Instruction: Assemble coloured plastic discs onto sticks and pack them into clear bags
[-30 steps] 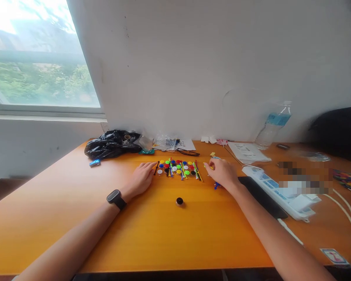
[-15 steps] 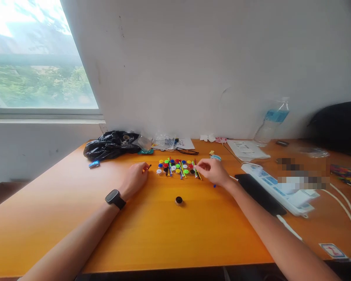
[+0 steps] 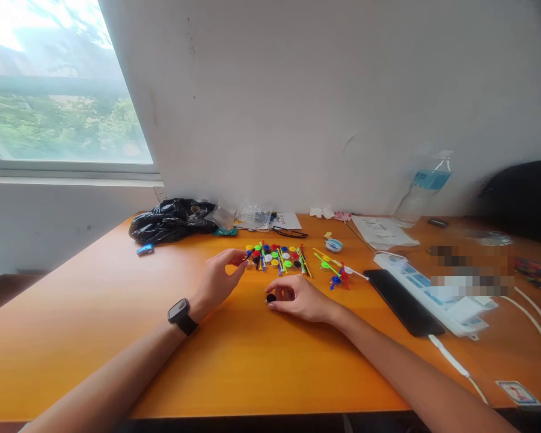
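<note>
Rows of small coloured discs and thin coloured sticks (image 3: 277, 257) lie on the orange table (image 3: 94, 325). My left hand (image 3: 219, 279), with a black watch on its wrist, pinches a thin black stick (image 3: 249, 255) at the left end of those rows. My right hand (image 3: 300, 299) rests on the table nearer to me. Its fingertips are closed on a small black disc (image 3: 271, 297). A few more sticks and discs (image 3: 332, 269) lie loose to the right of the rows.
A black phone (image 3: 403, 299) and a white power strip (image 3: 433, 288) with cables lie to the right. Along the wall are a black plastic bag (image 3: 171, 219), clear packets (image 3: 252, 218), papers (image 3: 381, 231), a water bottle (image 3: 421, 189) and a dark bag (image 3: 523, 198).
My right hand left the sticks at the right of the rows and came back toward me onto the black disc. My left hand lifted slightly with the stick in its fingers.
</note>
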The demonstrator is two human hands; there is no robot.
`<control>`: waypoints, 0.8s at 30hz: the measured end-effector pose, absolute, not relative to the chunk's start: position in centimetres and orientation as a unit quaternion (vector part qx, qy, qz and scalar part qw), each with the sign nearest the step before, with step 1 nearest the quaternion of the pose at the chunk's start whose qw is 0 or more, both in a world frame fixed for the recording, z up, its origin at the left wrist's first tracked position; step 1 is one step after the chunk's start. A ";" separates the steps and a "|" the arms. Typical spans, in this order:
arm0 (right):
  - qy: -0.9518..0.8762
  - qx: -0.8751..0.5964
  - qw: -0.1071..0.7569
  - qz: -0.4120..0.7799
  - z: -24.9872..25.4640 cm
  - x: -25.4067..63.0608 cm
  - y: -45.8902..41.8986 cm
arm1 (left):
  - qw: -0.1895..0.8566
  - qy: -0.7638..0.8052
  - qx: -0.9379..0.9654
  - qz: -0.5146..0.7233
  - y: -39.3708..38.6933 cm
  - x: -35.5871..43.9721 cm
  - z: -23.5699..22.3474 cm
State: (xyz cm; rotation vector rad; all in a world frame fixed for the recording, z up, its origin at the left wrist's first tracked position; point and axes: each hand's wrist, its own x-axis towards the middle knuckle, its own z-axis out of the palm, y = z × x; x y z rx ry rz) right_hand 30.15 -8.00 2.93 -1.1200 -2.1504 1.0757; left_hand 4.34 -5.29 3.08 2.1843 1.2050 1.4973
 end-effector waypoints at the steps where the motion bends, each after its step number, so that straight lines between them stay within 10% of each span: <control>1: -0.785 -0.419 0.255 0.378 2.8 30.2 -7.9 | 0.122 0.400 0.751 0.512 -5.7 4.7 3.1; 8: -0.716 -0.433 0.399 0.375 3.3 30.3 -7.6 | 0.158 0.329 0.798 0.480 -7.5 6.2 2.9; 24: -0.638 -0.452 0.307 0.543 2.6 30.5 -6.9 | 0.241 0.295 0.851 0.362 -8.1 6.4 3.3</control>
